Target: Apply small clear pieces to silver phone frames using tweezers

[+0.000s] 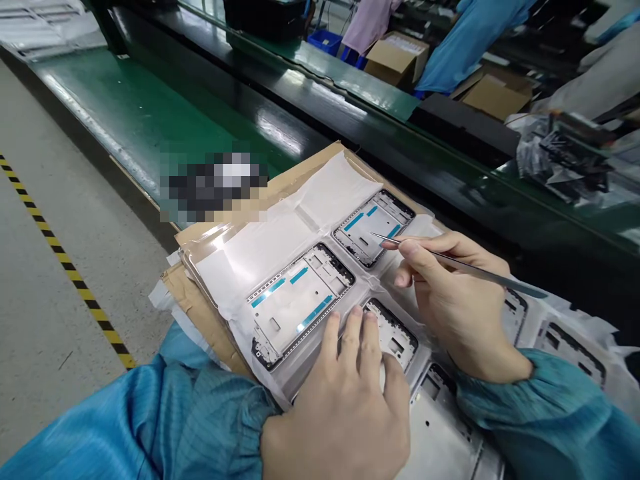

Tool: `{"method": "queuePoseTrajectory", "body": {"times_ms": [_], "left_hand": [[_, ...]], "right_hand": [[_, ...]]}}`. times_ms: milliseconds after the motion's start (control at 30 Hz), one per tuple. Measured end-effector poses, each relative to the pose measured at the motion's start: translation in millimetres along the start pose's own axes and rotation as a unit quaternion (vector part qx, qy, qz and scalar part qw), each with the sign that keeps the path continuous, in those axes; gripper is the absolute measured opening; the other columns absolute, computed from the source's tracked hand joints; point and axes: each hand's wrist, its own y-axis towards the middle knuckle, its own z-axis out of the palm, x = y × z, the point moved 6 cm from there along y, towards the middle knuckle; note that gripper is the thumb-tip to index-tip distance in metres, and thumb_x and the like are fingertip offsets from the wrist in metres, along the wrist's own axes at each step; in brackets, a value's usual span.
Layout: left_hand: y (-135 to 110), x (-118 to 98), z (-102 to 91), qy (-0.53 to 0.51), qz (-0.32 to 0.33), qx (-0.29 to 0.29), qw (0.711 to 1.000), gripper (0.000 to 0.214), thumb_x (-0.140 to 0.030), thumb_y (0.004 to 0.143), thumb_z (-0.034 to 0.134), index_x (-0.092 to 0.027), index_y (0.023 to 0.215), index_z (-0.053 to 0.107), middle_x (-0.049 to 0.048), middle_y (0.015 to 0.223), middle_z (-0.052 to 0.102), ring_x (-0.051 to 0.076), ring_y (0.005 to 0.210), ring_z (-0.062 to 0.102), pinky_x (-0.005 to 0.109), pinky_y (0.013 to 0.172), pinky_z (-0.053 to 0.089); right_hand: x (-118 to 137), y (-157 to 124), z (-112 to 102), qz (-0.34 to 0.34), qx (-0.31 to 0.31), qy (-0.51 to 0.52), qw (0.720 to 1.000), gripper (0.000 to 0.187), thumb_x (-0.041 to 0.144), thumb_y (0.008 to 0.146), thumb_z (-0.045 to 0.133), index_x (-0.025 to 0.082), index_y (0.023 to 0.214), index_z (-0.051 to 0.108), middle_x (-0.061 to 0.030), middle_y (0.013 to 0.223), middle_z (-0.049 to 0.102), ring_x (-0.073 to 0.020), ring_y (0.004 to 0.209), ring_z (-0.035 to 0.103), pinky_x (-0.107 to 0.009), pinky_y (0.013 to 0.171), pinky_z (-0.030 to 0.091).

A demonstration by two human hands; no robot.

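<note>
My right hand [445,287] pinches a pair of metal tweezers [480,270], whose fine tip reaches over the far phone frame [357,240]. Blue adhesive strips lie on that frame. Nearer to me, another phone frame [295,320] carries blue strips too, and my left hand [345,400] rests with fingers stretched out at its lower right edge. Part of a third phone frame [393,327] shows beyond those fingertips; my hand covers the rest. The frames sit in the pockets of a tray lined with thin white sheet [320,193].
Cardboard [210,320] lies under the tray on a green-topped bench [125,100]. More phone frames [445,427] fill the tray's near and right side. Across the bench stand open cardboard boxes [395,57], and people in work gowns [460,40]. Yellow-black tape [65,260] marks the floor at left.
</note>
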Motion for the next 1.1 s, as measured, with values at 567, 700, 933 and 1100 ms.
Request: {"method": "queuePoseTrajectory", "body": {"times_ms": [567, 700, 933, 1100], "left_hand": [[0, -3, 5.8, -0.016, 0.002, 0.000, 1.000, 0.059, -0.042, 0.092, 0.058, -0.003, 0.136, 0.065, 0.0318, 0.146, 0.061, 0.045, 0.135, 0.063, 0.057, 0.112, 0.045], [-3, -6, 10.3, -0.011, -0.046, 0.036, 0.998, 0.064, -0.043, 0.090, 0.062, -0.005, 0.141, 0.061, 0.0307, 0.154, 0.054, 0.044, 0.147, 0.051, 0.056, 0.121, 0.038], [2, -5, 8.2, -0.013, -0.022, 0.063, 0.998, 0.059, -0.044, 0.095, 0.061, -0.008, 0.142, 0.059, 0.0310, 0.150, 0.058, 0.044, 0.142, 0.057, 0.057, 0.117, 0.044], [6, -1, 2.0, -0.003, -0.016, 0.038, 0.999, 0.041, -0.030, 0.101, 0.051, -0.006, 0.129, 0.067, 0.0299, 0.141, 0.065, 0.040, 0.137, 0.062, 0.055, 0.112, 0.049]], "right_hand": [[-4, -2, 2, 0.020, 0.001, -0.032, 0.999, 0.021, 0.029, 0.074, 0.095, 0.019, 0.071, 0.076, -0.0105, 0.084, 0.078, -0.0123, 0.045, 0.060, -0.025, 0.046, 0.051], [-6, -2, 0, 0.023, -0.008, -0.045, 0.999, 0.025, 0.035, 0.072, 0.095, 0.020, 0.070, 0.076, -0.0097, 0.083, 0.078, -0.0123, 0.044, 0.058, -0.026, 0.045, 0.049], [-8, -3, -3, 0.034, -0.014, -0.042, 0.998, 0.027, 0.036, 0.069, 0.097, 0.019, 0.069, 0.075, -0.0094, 0.084, 0.078, -0.0123, 0.044, 0.058, -0.026, 0.046, 0.050], [-9, -3, -2, 0.020, 0.004, -0.029, 0.999, 0.022, 0.032, 0.076, 0.094, 0.018, 0.073, 0.076, -0.0109, 0.086, 0.079, -0.0121, 0.045, 0.060, -0.025, 0.047, 0.050]]}}
